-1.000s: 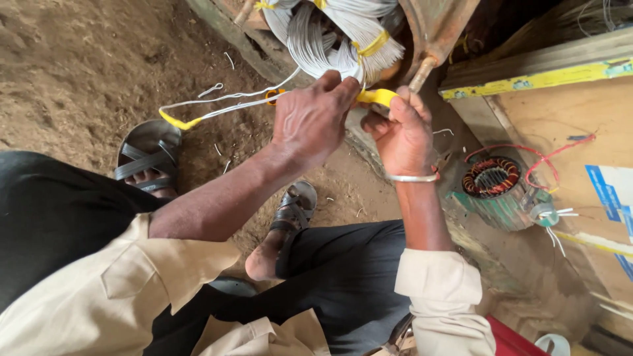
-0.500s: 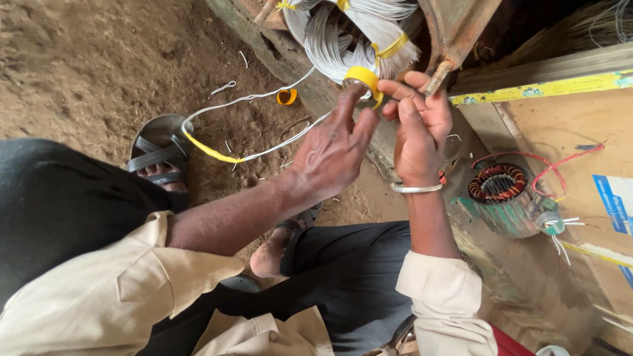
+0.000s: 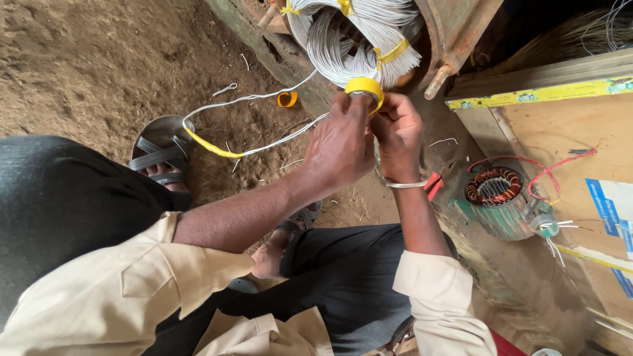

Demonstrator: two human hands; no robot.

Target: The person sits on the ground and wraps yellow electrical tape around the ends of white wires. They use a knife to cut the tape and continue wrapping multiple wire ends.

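A big bundle of grey-white winding wires (image 3: 359,39) sits in a rusty motor housing (image 3: 455,26) at the top, tied in places with yellow tape. My left hand (image 3: 339,145) and my right hand (image 3: 399,132) meet just below the bundle, fingers closed around a roll of yellow tape (image 3: 364,87) and the wires there. From my hands a pair of white lead wires (image 3: 257,135) with a yellow sleeve trails left over the dirt. A metal bangle circles my right wrist.
A small stator with copper windings and red leads (image 3: 496,188) lies on a wooden board (image 3: 547,138) at the right. A loose yellow tape ring (image 3: 286,99) rests on the dirt floor. My sandalled feet (image 3: 161,155) are on the ground below.
Both hands have shifted up toward the wire bundle with the yellow tape roll. The trailing lead wires have swung and now hang lower on the left.
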